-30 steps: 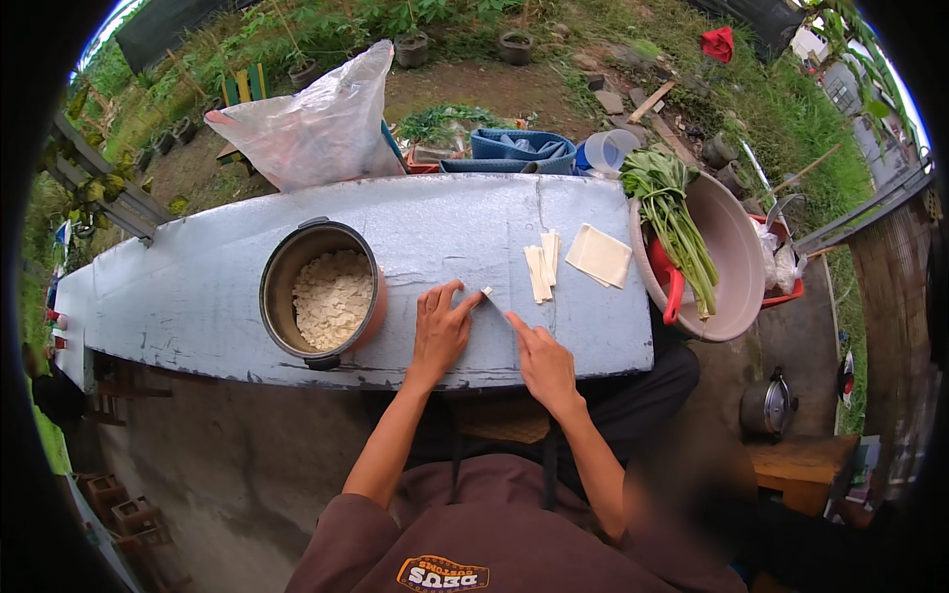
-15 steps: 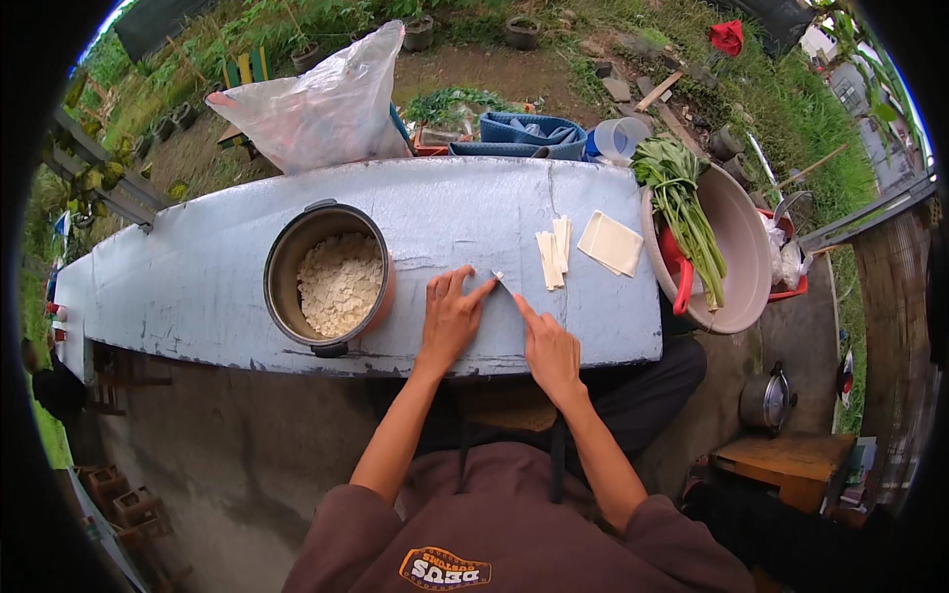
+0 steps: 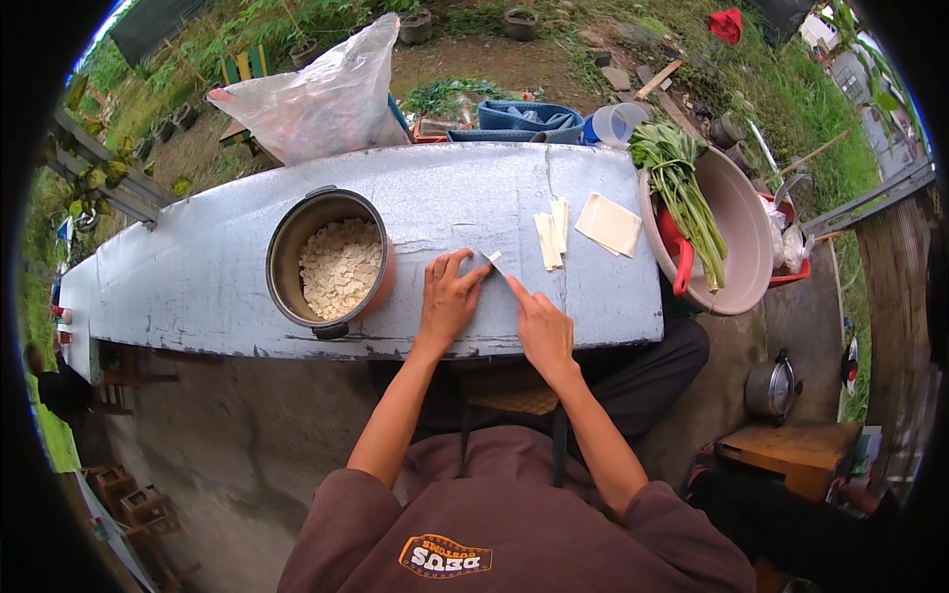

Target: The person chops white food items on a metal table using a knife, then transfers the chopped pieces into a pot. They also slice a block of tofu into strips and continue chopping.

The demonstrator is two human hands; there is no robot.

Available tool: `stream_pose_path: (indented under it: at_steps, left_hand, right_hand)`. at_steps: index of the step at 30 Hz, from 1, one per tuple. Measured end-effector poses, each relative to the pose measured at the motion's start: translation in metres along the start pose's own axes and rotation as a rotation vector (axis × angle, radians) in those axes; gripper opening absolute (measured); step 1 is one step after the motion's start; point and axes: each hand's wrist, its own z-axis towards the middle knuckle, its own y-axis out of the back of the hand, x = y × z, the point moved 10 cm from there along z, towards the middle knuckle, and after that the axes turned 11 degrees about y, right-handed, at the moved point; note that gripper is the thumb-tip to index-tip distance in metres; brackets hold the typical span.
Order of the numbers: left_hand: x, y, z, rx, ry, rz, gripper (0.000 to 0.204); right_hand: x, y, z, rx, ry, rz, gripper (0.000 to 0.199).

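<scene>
My right hand (image 3: 546,330) grips a small knife, index finger stretched along it; most of the handle is hidden in the palm. Its thin blade (image 3: 502,271) slants up and left across the tabletop. By the blade's tip lies a small white piece (image 3: 495,257), like cut dough or wrapper. Close on the left, my left hand (image 3: 452,301) rests on the table with bent, parted fingers, one fingertip almost at the piece. Flat white strips (image 3: 552,235) lie farther right, beside pale square sheets (image 3: 608,225). Left of my hands, a deep pot (image 3: 380,292) contains many small white cut pieces (image 3: 341,269).
At the table's right end, a pinkish basin (image 3: 743,242) holds leafy green stalks (image 3: 692,212) and a red-handled item (image 3: 682,265). Along the far edge are a full plastic bag (image 3: 311,109), blue fabric (image 3: 529,121) and a clear container (image 3: 619,124). A lidded pot (image 3: 771,388) stands lower right.
The small white piece now sits slightly farther from me, beyond the knife's blade. My left hand's fingertips have shifted a little, and the whole view has tilted slightly.
</scene>
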Motion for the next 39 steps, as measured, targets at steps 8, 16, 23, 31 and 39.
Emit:
stream_pose_path:
  at_steps: [8,16,23,31,39]
  left_hand:
    - [0.004,0.002,-0.005,0.055,0.021,-0.043,0.034]
    - [0.002,0.007,-0.01,0.072,-0.015,-0.029,0.034]
    - [0.007,0.009,-0.009,0.079,0.026,-0.102,0.031]
    - [0.013,0.011,-0.013,0.05,0.021,-0.106,0.03]
    - [0.006,0.02,-0.014,0.008,0.016,-0.06,0.024]
  right_hand:
    - [0.006,0.003,-0.004,0.01,0.019,0.01,0.05]
    - [0.006,0.0,0.005,-0.006,0.018,0.056,0.048]
    - [0.015,0.001,0.001,0.091,-0.015,-0.015,0.049]
    - [0.018,-0.002,-0.002,0.035,0.026,0.024,0.05]
    - [0.025,-0.008,0.003,0.031,0.033,0.01,0.05]
